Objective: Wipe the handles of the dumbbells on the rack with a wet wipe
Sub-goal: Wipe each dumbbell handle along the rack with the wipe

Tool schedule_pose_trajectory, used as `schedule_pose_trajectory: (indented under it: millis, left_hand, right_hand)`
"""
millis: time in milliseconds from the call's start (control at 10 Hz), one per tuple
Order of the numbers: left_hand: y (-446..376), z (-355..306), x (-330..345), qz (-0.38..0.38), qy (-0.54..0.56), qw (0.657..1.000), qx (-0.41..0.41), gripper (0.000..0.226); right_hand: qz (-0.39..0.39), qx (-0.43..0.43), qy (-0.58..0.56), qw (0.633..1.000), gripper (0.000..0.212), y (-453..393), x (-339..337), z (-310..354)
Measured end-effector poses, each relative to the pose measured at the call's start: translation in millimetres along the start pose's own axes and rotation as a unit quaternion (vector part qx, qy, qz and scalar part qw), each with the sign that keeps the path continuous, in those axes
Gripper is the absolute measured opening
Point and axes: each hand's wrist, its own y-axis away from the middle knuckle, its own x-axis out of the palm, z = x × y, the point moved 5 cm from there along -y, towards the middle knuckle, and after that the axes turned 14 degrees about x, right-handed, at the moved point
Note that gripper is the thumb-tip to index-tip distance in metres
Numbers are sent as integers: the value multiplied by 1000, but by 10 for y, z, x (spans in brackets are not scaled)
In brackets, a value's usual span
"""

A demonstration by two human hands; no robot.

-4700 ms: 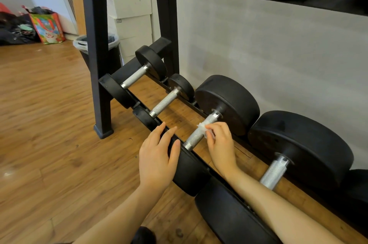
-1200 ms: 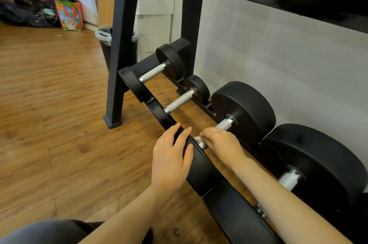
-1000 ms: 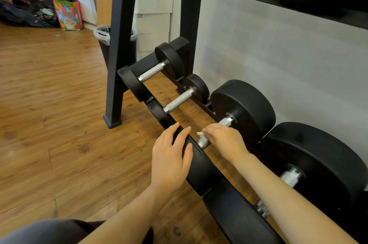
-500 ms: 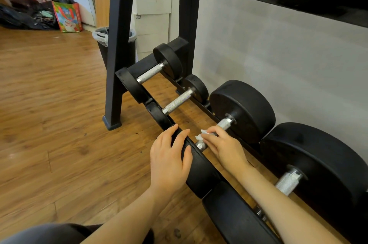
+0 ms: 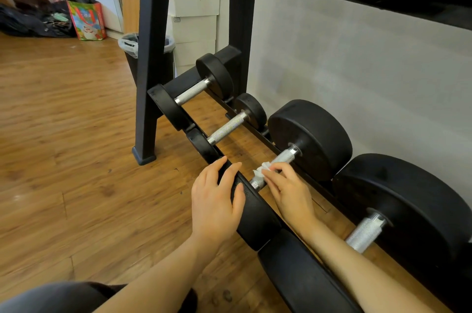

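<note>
The right hand is pinching a crumpled white wet wipe between thumb and fingertips and pressing it against the near part of a knurled metal handle, close to where that handle is meeting its near weight. The left hand is lying just to the left, its fingers straight and spread, resting flat on the rim of that near black weight and gripping nothing. The handle belongs to the third dumbbell from the left on the bottom tier of a black rack, its far weight sitting close to the grey wall. To its right a larger dumbbell is lying with part of its handle showing behind the right forearm. To the left, two smaller dumbbells are sitting side by side, one beside the wiped one and one at the rack's left end. Further dumbbells are sitting on the upper tier at the top edge. Beyond the rack's upright a bin with a plastic liner is standing on the wooden floor, with white boxes stacked behind it and a colourful bag far left.
</note>
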Motion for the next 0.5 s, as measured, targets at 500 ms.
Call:
schedule_pose_trajectory:
  millis: [500]
  left_hand:
    - [-11,-24,-25,-7,9,1000,6,48]
  right_hand:
    - [-32,-37,8,999,27,55,4,-7]
